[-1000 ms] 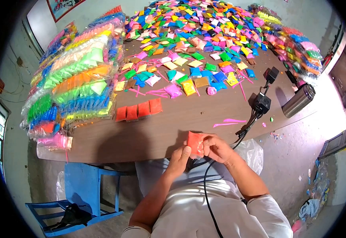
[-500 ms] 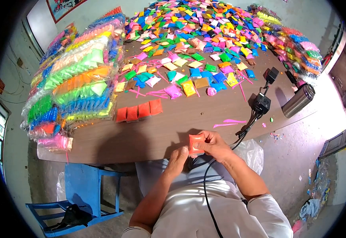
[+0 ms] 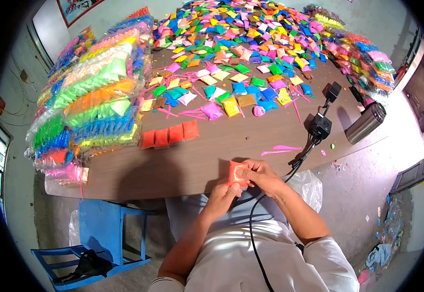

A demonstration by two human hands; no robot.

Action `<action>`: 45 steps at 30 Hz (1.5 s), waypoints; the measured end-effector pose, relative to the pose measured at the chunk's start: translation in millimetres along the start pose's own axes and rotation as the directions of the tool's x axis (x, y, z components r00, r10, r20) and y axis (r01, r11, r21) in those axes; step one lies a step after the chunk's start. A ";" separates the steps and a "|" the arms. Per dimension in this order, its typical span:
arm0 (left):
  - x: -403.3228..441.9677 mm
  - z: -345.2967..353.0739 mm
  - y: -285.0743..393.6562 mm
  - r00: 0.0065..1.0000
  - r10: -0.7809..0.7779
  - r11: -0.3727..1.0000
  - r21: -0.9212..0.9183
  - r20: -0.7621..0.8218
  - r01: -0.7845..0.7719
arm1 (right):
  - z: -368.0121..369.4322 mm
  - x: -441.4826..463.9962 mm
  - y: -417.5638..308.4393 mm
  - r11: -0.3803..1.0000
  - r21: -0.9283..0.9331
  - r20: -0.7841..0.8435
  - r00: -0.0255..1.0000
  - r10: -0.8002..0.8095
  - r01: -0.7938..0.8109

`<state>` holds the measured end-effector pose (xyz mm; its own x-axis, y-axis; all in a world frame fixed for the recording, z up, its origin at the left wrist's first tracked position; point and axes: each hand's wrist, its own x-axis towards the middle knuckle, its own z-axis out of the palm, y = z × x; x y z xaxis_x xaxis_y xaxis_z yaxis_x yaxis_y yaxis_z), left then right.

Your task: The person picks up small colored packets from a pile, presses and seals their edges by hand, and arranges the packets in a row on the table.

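Between my hands, just over the table's front edge, is a small orange-red packet [image 3: 237, 174] with a shiny plastic skin. My left hand [image 3: 220, 198] pinches its lower end between thumb and fingers. On its right side, my right hand [image 3: 262, 176] has the thumb laid over the packet and the fingers behind it. Further forward and left, a row of joined red packets [image 3: 169, 135] lies flat on the brown table [image 3: 212, 158]. Two pink strips [image 3: 282, 150] rest to the right of my hands.
A large heap of coloured packets [image 3: 241, 34] covers the table's far part. Bagged packets are stacked at left [image 3: 95, 97] and right [image 3: 362, 58]. A black cable box [image 3: 320, 125] and a steel flask [image 3: 366, 123] stand at right. A blue chair [image 3: 100, 228] is at lower left.
My left hand has shifted slightly right and up, its thumb now on the packet's lower end. The packet has moved a little left and up, and more of its face shows.
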<state>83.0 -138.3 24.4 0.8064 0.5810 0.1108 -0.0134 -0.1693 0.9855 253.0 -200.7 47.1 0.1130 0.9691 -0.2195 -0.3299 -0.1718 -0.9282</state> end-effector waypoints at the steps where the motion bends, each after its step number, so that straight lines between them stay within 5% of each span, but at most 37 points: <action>1: 0.1 -0.7 -1.9 1.000 -0.013 1.000 0.023 0.016 0.013 | 0.7 0.7 1.4 0.999 0.041 -0.014 1.000 -0.027 0.027; 8: -1.7 -2.1 -4.0 1.000 -0.016 1.000 -0.018 0.003 0.016 | 6.2 0.4 -0.2 0.996 0.034 -0.035 0.996 -0.084 0.085; 14: -1.5 -2.2 -5.9 1.000 -0.016 0.999 -0.030 0.026 0.017 | 7.5 -6.4 -14.2 0.993 -0.089 0.136 0.986 0.093 -0.082; 20: -2.6 -2.3 -22.8 1.000 0.020 0.998 0.051 0.012 -0.021 | 16.6 -10.0 -13.4 0.999 0.031 0.112 0.993 -0.026 0.023; 26: -1.1 -2.9 -11.8 0.999 -0.037 0.999 0.006 -0.014 0.037 | 13.8 -8.6 -13.9 0.999 -0.042 0.082 0.997 0.011 -0.007; 34: -0.6 1.5 -11.8 0.999 -0.018 0.999 0.049 -0.033 0.020 | 3.4 12.5 3.9 0.975 -0.126 -0.048 0.981 -0.189 0.182; 35: -0.1 2.2 -13.5 0.999 -0.022 0.999 0.049 -0.038 0.024 | -0.9 15.0 -1.9 0.976 -0.125 -0.043 0.982 -0.185 0.179; 37: 4.3 2.2 -17.9 0.995 0.101 0.981 0.166 -0.007 -0.098 | -3.7 25.4 -34.5 0.933 -0.342 -0.153 0.986 0.059 -0.109; 40: 7.8 4.3 -11.2 0.989 0.147 0.958 0.250 -0.004 -0.142 | -12.7 65.2 -37.4 0.943 -0.332 -0.106 0.994 -0.001 -0.035; 45: 17.5 -12.1 -4.9 0.995 -0.098 0.988 0.124 0.029 0.093 | -17.3 122.3 -41.2 0.877 -0.477 -0.072 0.992 -0.100 0.053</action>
<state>90.0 -117.6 23.2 0.8206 0.5715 0.0101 0.1355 -0.2117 0.9679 296.5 -78.2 53.3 0.2128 0.9660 -0.1470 0.1636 -0.1836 -0.9693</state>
